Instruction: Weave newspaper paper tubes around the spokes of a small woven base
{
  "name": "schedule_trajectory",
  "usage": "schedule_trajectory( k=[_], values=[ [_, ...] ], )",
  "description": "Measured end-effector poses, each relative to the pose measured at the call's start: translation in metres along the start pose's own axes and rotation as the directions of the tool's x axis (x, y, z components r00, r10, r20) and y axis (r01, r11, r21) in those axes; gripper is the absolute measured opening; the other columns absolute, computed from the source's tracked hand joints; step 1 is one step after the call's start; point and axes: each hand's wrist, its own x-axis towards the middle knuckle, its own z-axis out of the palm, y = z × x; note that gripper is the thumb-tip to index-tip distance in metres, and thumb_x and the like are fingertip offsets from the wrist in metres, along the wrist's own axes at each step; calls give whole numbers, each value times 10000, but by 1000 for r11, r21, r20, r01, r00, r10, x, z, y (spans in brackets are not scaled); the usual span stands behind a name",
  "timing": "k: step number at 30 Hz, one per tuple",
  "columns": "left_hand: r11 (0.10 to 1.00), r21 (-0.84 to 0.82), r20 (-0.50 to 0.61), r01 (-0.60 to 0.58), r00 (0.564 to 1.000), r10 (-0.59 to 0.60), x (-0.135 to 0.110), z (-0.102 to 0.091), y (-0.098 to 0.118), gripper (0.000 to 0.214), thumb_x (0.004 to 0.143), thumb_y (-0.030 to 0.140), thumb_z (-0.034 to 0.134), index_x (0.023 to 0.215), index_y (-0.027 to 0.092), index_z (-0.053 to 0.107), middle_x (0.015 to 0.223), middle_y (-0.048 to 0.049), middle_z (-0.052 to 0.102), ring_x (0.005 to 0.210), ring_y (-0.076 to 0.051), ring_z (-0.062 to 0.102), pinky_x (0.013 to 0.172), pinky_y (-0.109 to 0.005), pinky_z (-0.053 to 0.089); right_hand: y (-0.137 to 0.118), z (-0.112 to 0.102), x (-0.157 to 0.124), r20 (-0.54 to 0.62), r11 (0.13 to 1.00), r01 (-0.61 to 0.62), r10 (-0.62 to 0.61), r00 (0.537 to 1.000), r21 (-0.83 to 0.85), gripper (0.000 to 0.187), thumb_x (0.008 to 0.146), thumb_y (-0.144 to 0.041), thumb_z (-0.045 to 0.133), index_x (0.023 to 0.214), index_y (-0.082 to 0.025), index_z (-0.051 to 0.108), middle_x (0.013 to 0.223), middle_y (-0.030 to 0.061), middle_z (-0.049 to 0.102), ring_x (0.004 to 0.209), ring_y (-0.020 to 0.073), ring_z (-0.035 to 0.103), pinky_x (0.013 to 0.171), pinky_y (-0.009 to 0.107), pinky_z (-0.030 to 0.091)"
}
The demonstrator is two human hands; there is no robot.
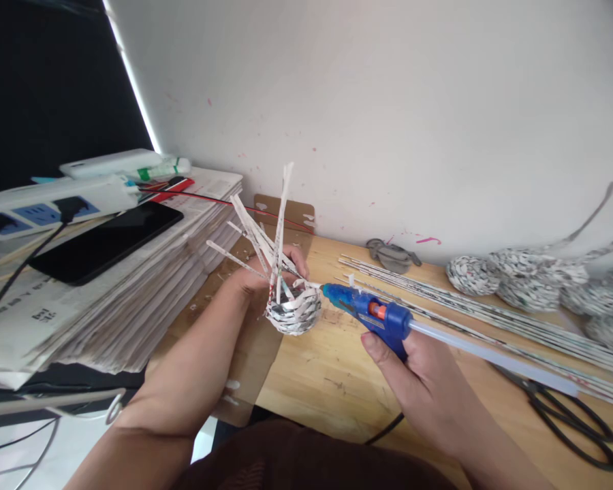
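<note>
A small woven paper basket (293, 314) hangs above the table, with several rolled-paper strips (282, 224) sticking up and out from its rim. My left hand (297, 261) is behind it, fingers curled around its far side and partly hidden by the strips. In my right hand (413, 364) is a blue hot glue gun (370, 309), gripped by the handle, with a long clear glue stick (490, 355) coming out of its back end. The gun's nozzle points left and meets or nearly meets the basket's right rim; actual contact I cannot tell.
Thin rolled-paper sticks (470, 306) lie on the wooden table at the right, near black scissors (572, 415). Woven paper balls (531, 279) sit by the wall. On the left, a tall paper stack (148, 299) bears a phone (109, 241) and a power strip (56, 204).
</note>
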Motion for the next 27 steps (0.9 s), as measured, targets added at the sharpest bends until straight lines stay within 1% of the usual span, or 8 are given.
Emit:
schedule_trajectory(
  k=[4,9,16,20,23,25,26,27],
  values=[
    [999,-45,-6,3,1000,-3,0,1,0,375,613,359,898,720,123,628,752,-44,706,685,-167,678,618,-276,544,-4,0,-2,-39,999,34,-35,999,-9,277,1024,-474,458,915,-240,559,780,19,624,698,194,567,644,329,433],
    [996,-89,-19,-6,1000,4,-1,2,-1,386,579,346,913,728,129,630,756,-38,706,649,-152,669,588,-249,522,-10,0,1,-132,978,188,-200,971,-95,213,1018,-363,476,842,-243,475,749,7,553,640,170,535,587,305,413],
    [989,-145,-30,3,1000,-7,-2,4,1,360,545,328,909,699,183,617,713,-17,688,622,-173,646,555,-278,498,8,11,3,-145,919,306,-348,926,-251,27,954,-249,538,941,-242,515,863,31,578,672,176,567,563,295,439],
    [981,-193,-19,-19,1000,15,-1,3,4,377,495,355,926,679,214,629,689,-11,670,631,-187,639,555,-289,488,18,15,5,-219,902,360,-411,885,-238,127,922,-228,579,1046,-246,560,977,57,620,822,209,620,692,316,519],
    [982,-166,0,-95,995,96,0,1,3,427,493,428,928,673,207,611,665,-17,641,641,-188,632,554,-286,485,22,19,12,-360,954,290,-297,884,-75,230,918,-280,622,1144,-255,590,1019,63,641,886,227,628,768,347,531],
    [979,-134,4,-153,988,155,1,-2,1,475,505,486,919,675,197,583,648,-11,614,635,-177,615,543,-276,476,23,24,20,-392,955,180,-77,917,235,245,960,-408,586,1133,-236,608,970,61,644,835,212,618,732,346,524],
    [978,-118,1,-172,985,173,1,-3,-1,503,503,512,916,675,193,567,642,-6,601,627,-168,602,537,-269,470,22,27,25,-345,896,109,52,937,430,323,980,-499,532,1127,-224,615,934,55,639,772,191,603,669,325,514],
    [977,-104,-14,-186,983,185,1,-4,-2,530,502,537,911,673,190,549,639,0,587,620,-157,588,533,-263,462,21,31,31,-247,795,29,153,957,606,435,977,-593,481,1145,-214,613,913,49,632,709,169,586,599,301,494]
  ],
)
